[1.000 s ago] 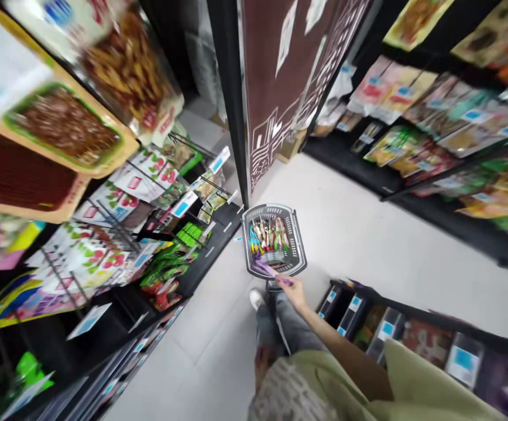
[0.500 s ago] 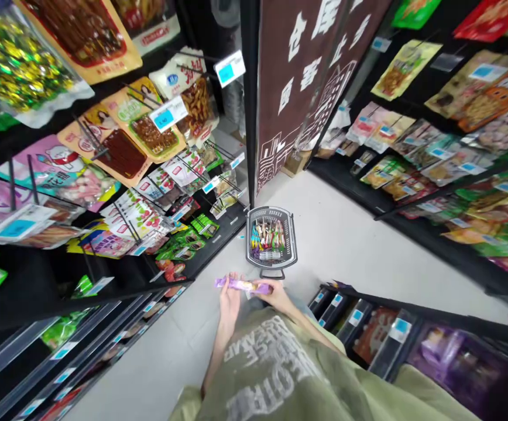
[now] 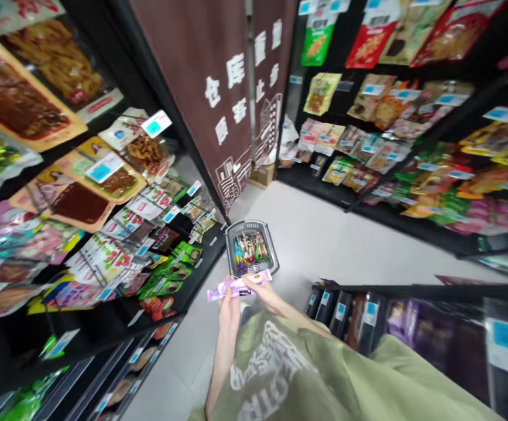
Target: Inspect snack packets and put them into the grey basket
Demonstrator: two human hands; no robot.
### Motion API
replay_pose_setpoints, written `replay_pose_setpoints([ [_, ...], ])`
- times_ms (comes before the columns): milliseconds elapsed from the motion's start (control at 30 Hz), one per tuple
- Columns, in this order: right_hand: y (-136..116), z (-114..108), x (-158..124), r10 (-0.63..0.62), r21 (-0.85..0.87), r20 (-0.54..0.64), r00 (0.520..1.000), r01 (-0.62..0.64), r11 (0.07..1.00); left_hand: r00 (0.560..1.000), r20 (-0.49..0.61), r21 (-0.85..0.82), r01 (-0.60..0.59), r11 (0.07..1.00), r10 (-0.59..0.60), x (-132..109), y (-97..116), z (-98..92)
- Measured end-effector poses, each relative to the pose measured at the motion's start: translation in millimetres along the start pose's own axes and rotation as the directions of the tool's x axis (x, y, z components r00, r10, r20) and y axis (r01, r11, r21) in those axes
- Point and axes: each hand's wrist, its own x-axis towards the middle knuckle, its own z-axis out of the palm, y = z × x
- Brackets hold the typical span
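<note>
In front of my shirt, both hands hold narrow purple-and-white snack packets (image 3: 239, 285); there seem to be two, overlapping lengthwise. My left hand (image 3: 229, 304) is closed around the left part, fingers up. From the right, my right hand (image 3: 259, 288) pinches the other end between thumb and fingers. Just beyond the packets, a grey shopping basket (image 3: 273, 257) stands on the floor with several colourful snack packs (image 3: 250, 247) inside. Its near edge is partly hidden by the packets and my right hand.
Shelves of hanging snack bags (image 3: 82, 199) line my left. Another snack rack (image 3: 368, 140) runs along the right and back. A brown door with white lettering (image 3: 236, 82) stands ahead, a cardboard box (image 3: 263, 174) at its foot. Low bins with price tags (image 3: 340, 311) are close at my right.
My view has swung to the right, so shelves and door shift left. The purple packets have been turned and now appear as two overlapping pieces, nearer the basket's front edge.
</note>
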Motion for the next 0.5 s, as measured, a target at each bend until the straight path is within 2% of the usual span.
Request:
replay_pose_setpoints([
  [167,-24,-31,4,-0.064,-0.017,-0.067,0.996,0.063,0.998,0.991,0.136,0.178,-0.015,0.984,-0.009,-12,-13,7.8],
  [333,-36,-45,-3,-0.146,-0.059,-0.033,0.989,0.144,0.988,0.997,0.073,0.253,0.018,0.967,-0.037,-21,-27,4.3],
  [433,-37,-47,-9,-0.158,-0.068,0.035,0.987,0.160,0.985,0.994,0.109,0.259,-0.026,0.966,-0.003,-24,-33,-0.1],
  [500,-39,-49,-13,-0.148,-0.059,0.077,0.986,0.153,0.987,0.995,0.095,0.252,-0.035,0.967,0.011,-22,-35,-5.5],
])
